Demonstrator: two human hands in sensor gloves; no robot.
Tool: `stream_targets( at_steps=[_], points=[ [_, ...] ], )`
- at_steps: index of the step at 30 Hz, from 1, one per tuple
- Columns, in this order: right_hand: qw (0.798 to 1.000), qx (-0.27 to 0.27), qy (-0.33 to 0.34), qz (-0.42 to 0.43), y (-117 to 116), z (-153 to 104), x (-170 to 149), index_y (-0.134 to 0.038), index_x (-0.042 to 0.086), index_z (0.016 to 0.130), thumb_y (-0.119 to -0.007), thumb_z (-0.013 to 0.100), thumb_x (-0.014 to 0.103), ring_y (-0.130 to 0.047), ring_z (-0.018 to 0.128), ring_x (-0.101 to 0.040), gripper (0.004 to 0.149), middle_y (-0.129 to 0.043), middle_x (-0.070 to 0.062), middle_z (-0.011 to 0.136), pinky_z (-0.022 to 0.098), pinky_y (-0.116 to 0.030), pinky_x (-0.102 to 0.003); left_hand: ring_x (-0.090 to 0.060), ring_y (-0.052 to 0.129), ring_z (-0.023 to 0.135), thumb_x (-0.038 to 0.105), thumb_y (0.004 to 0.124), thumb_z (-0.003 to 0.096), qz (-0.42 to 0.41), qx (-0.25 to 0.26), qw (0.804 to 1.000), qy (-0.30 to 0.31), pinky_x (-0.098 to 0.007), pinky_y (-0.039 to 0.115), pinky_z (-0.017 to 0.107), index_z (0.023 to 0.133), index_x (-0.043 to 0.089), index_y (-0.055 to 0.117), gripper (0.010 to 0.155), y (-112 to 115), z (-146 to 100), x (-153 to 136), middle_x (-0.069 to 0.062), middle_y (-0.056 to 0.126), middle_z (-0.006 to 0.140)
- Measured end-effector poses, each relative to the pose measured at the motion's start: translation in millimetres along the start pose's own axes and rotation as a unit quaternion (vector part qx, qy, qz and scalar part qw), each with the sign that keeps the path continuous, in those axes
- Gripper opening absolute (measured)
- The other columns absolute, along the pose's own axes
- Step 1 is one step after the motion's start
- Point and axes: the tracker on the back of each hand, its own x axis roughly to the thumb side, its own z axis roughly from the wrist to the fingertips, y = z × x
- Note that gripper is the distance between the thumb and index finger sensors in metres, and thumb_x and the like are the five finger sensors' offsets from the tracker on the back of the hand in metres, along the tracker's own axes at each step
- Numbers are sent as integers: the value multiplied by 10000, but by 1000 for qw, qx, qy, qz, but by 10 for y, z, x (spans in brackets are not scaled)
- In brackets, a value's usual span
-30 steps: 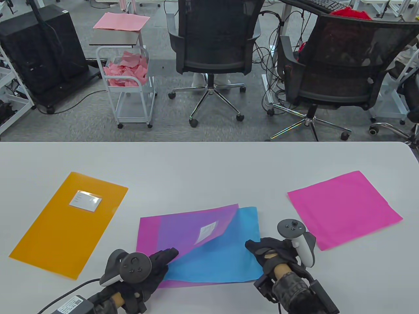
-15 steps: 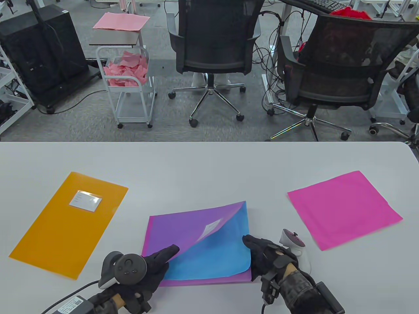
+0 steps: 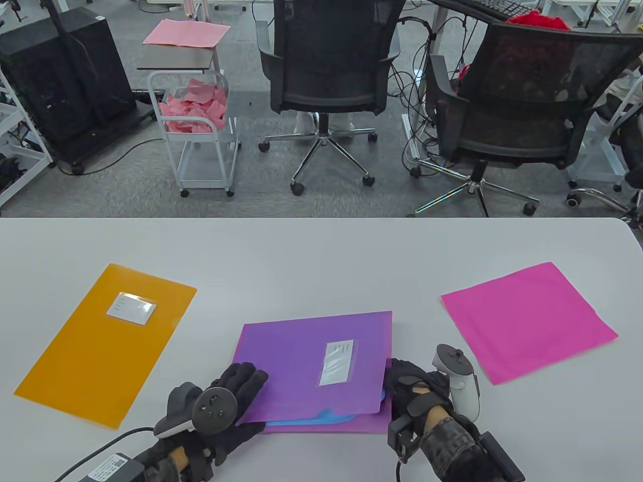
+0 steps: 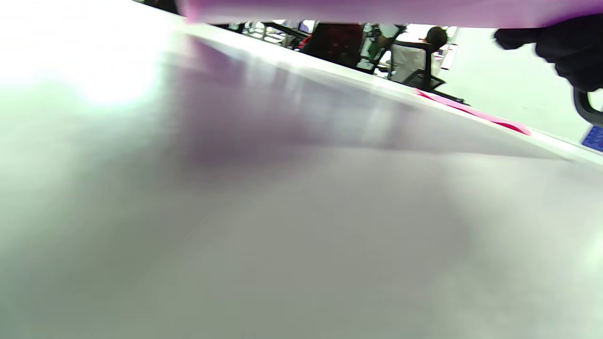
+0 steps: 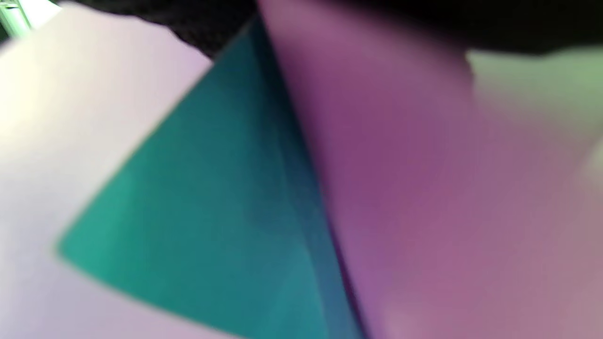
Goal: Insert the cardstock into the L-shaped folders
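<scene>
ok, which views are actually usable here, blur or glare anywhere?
Table view: sharp, even light; purple folder and label readable as shapes. Left wrist view: soft, blown-out glare on the table upper left. Right wrist view: heavily blurred, only blue card and purple flap as colour patches.

A pale grey bench (image 3: 321, 251) with a rounded far right corner fills the lower half of the table view. Beyond it lies grey carpet (image 3: 125, 186). Two black mesh office chairs stand on chrome star bases, one (image 3: 329, 60) near the middle, the other (image 3: 522, 95) to its right with tangled cables (image 3: 417, 75) between them. To the left a white wire trolley (image 3: 198, 130) holds crumpled pink paper beneath a small side table (image 3: 178, 60) topped with pink sheets. A black cabinet (image 3: 60, 80) stands at far left.
</scene>
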Motion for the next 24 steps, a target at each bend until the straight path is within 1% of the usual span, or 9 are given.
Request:
stream_targets(
  at_steps=[5,8,10,12,13,15,19,22,24],
  points=[
    [997,39,64,-6,144,16,100,-684,85,782,-769,434,345,-1018,168,-199,443,-953,-184,421,34,-874,-273,-529,72,1018,888,512,296,-130,-52,990,-23,-708,359,697,1081,299,130,1054,-69,-40,-197,-224,-60,1070],
    [994,62,88,2,209,19,111,-684,101,788,-763,435,353,-1020,186,-199,441,-953,-179,436,49,-876,-274,-539,269,1055,839,587,328,-258,-7,964,-57,-666,474,703,1011,230,-36,1107,-140,-71,-297,-265,-35,1055],
    [991,82,105,23,212,32,103,-684,105,793,-764,434,350,-1017,200,-215,442,-949,-188,448,60,-874,-285,-436,756,958,733,691,368,-325,47,937,-118,-555,719,628,975,128,-19,1113,-172,-102,-386,-307,238,1063],
    [991,83,105,13,197,44,100,-681,111,800,-765,434,348,-1012,219,-235,444,-942,-198,467,76,-872,-299,-283,1084,653,578,774,409,-420,24,897,-138,-461,901,434,1014,91,198,967,-160,-96,-461,-163,734,959],
    [991,88,98,-3,184,58,89,-680,107,799,-764,434,352,-1013,221,-235,447,-943,-196,469,79,-873,-299,-238,1135,519,452,793,438,-480,-13,867,-135,-435,929,358,1017,98,316,830,-135,-93,-477,-104,872,848],
    [992,92,87,-10,181,65,60,-653,80,805,-747,447,367,-1016,250,-230,469,-940,-184,492,99,-878,-299,-218,1163,361,339,818,440,-519,-5,841,-149,-411,953,280,980,114,515,659,-113,-114,-511,-50,991,676],
    [990,100,96,19,171,70,0,-545,49,868,-650,491,468,-995,360,-283,574,-881,-197,628,177,-875,-323,-188,1166,274,311,822,427,-505,27,848,-157,-369,978,224,961,221,601,585,-168,-124,-576,-53,1010,641],
    [985,90,130,71,201,66,-11,-486,32,897,-560,493,587,-977,416,-307,691,-839,-219,695,208,-871,-328,-189,1155,255,297,813,429,-534,40,830,-154,-371,971,213,936,281,652,532,-191,-136,-623,-66,1010,639],
    [985,88,123,81,205,59,-20,-462,-16,892,-606,457,696,-974,411,-320,847,-837,-245,683,202,-866,-339,-196,1148,260,296,803,435,-542,29,826,-151,-378,964,218,929,292,667,512,-188,-142,-648,-68,1008,642]
  ],
)
